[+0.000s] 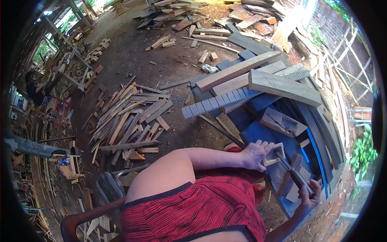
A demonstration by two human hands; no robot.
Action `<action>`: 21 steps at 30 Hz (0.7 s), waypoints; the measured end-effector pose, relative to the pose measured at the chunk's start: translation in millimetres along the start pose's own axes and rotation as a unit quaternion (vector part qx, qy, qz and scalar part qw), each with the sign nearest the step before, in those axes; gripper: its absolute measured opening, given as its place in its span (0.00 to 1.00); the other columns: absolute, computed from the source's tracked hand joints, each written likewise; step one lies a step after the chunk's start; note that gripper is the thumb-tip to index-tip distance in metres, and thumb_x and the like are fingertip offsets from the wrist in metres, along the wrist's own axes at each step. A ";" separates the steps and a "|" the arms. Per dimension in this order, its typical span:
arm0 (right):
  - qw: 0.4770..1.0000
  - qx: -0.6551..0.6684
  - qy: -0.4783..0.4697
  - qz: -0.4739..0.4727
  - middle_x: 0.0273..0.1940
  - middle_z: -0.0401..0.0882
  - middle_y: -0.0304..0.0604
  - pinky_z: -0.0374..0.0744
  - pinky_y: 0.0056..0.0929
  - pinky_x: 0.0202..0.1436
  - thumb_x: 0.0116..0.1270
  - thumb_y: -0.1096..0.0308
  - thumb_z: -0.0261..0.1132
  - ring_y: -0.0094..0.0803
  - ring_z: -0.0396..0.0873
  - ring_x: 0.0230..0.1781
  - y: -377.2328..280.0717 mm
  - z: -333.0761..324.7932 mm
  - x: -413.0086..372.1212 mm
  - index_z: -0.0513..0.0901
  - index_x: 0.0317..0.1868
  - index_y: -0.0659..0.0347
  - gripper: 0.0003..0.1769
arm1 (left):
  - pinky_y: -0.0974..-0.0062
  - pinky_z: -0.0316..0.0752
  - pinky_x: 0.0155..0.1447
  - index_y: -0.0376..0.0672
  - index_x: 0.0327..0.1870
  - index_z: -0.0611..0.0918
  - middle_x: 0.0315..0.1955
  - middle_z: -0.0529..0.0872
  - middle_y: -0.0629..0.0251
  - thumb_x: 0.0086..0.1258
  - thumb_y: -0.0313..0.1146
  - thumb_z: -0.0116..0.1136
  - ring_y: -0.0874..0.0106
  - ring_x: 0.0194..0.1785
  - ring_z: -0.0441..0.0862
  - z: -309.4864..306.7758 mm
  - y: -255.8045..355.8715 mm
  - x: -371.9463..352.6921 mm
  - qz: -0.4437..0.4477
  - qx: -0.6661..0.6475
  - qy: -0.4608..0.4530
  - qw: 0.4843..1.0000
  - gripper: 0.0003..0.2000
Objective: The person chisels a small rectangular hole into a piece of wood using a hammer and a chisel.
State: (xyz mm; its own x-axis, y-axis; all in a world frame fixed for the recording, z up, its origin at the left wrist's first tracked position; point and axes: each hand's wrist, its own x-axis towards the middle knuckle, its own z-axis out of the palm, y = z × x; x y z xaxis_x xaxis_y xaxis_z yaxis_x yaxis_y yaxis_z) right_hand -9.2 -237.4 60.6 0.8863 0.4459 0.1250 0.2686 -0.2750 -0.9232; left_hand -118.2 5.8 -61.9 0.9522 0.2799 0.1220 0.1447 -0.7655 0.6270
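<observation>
Nearest, lower right of the frame: right hand (309,196) was closed around the rear of a dark-handled tool (299,178), its slim shaft pointing up and left. Tool judged stiff and fairly light; best taken by the thick handle, fingers clear of the tip. Whether the tip touched wood could not be told.

Just beyond, right of centre: left hand (254,155) was clamped on the outer side of a small, pale, hollowed wooden piece (271,162), the tool's tip at its hollow. Piece judged light, rigid and dry, with little slip; its thin walls seemed the weak part, liable to split if pried. Sounder hold: the solid outer side, away from the opening.

Both lay over the blue surface (253,134). Farther up it sat a larger hollowed block (278,119), judged heavier and sturdier, better lifted by its ends. Above that, thick beams (284,86) lay near a notched strip (209,105); beams judged heavy. Left of centre, loose sticks (129,121) were heaped on the ground.
</observation>
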 end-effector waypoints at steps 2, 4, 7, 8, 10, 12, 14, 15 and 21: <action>0.999 0.016 0.040 -0.017 0.37 0.80 0.39 0.73 0.18 0.29 0.60 0.68 0.71 0.22 0.77 0.28 2.5 8.5 -4.6 0.80 0.49 0.61 0.17 | 0.59 0.75 0.54 0.37 0.67 0.64 0.48 0.76 0.52 0.41 0.46 0.74 0.54 0.50 0.76 2.8 -1.0 -0.6 0.003 -0.001 0.015 1.000 0.49; 0.998 0.002 0.055 -0.021 0.37 0.81 0.40 0.74 0.18 0.28 0.60 0.68 0.71 0.23 0.78 0.28 15.7 12.3 -5.6 0.80 0.48 0.61 0.16 | 0.59 0.75 0.54 0.38 0.67 0.64 0.48 0.76 0.52 0.41 0.46 0.74 0.53 0.50 0.76 0.4 1.8 -0.9 0.013 -0.009 0.020 1.000 0.48; 0.994 -0.019 0.103 0.000 0.34 0.81 0.40 0.75 0.19 0.26 0.60 0.69 0.70 0.24 0.78 0.24 7.7 15.8 -13.4 0.82 0.41 0.63 0.11 | 0.58 0.74 0.54 0.44 0.66 0.66 0.47 0.76 0.53 0.41 0.47 0.75 0.52 0.49 0.75 1.4 2.5 2.7 -0.004 -0.003 0.022 1.000 0.46; 0.995 -0.008 0.104 0.003 0.32 0.81 0.39 0.75 0.18 0.26 0.59 0.69 0.70 0.23 0.78 0.23 5.9 15.6 -14.2 0.82 0.38 0.63 0.09 | 0.58 0.74 0.54 0.46 0.65 0.66 0.47 0.77 0.54 0.41 0.47 0.75 0.52 0.49 0.75 6.3 -0.4 3.7 0.009 -0.003 0.040 0.999 0.46; 0.995 0.015 0.100 0.015 0.30 0.81 0.39 0.76 0.18 0.27 0.58 0.71 0.70 0.22 0.78 0.24 1.1 11.8 -16.2 0.82 0.36 0.64 0.08 | 0.57 0.74 0.54 0.45 0.64 0.67 0.47 0.77 0.55 0.41 0.47 0.75 0.52 0.49 0.75 14.9 -3.0 7.0 0.015 -0.007 0.046 0.999 0.45; 0.994 0.037 0.101 0.022 0.30 0.81 0.38 0.77 0.18 0.28 0.57 0.72 0.72 0.20 0.78 0.25 -0.2 9.0 -17.2 0.82 0.35 0.64 0.08 | 0.57 0.73 0.55 0.44 0.64 0.67 0.47 0.77 0.55 0.41 0.47 0.76 0.53 0.49 0.75 11.5 3.5 8.4 0.003 0.008 0.027 1.000 0.45; 0.991 0.043 0.120 0.027 0.29 0.81 0.38 0.76 0.18 0.28 0.57 0.72 0.72 0.19 0.77 0.24 2.2 8.6 -16.8 0.81 0.35 0.64 0.08 | 0.58 0.74 0.55 0.42 0.62 0.67 0.46 0.75 0.56 0.42 0.49 0.76 0.54 0.50 0.75 14.5 3.0 8.7 0.009 0.024 0.031 0.999 0.44; 0.990 0.055 0.128 0.020 0.29 0.81 0.37 0.75 0.17 0.28 0.57 0.73 0.72 0.18 0.77 0.24 3.0 8.3 -15.8 0.81 0.35 0.64 0.09 | 0.59 0.74 0.55 0.42 0.62 0.67 0.46 0.75 0.56 0.42 0.49 0.76 0.55 0.50 0.75 13.6 3.3 9.4 0.008 0.027 0.019 0.999 0.44; 0.985 0.112 0.128 0.015 0.29 0.81 0.37 0.73 0.16 0.28 0.56 0.73 0.73 0.18 0.77 0.25 11.9 7.2 -13.1 0.82 0.35 0.63 0.09 | 0.59 0.74 0.56 0.41 0.63 0.67 0.47 0.75 0.55 0.43 0.50 0.76 0.54 0.52 0.75 16.7 2.0 9.4 0.014 0.031 0.020 0.999 0.45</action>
State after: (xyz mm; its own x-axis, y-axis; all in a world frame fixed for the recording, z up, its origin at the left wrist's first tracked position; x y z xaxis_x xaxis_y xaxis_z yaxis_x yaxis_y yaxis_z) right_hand -20.3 -240.4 45.4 0.9665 0.2022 0.1581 0.1766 -0.0771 -0.9812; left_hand -104.6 -2.8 -72.3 0.9446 0.2805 0.1702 0.1363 -0.8073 0.5742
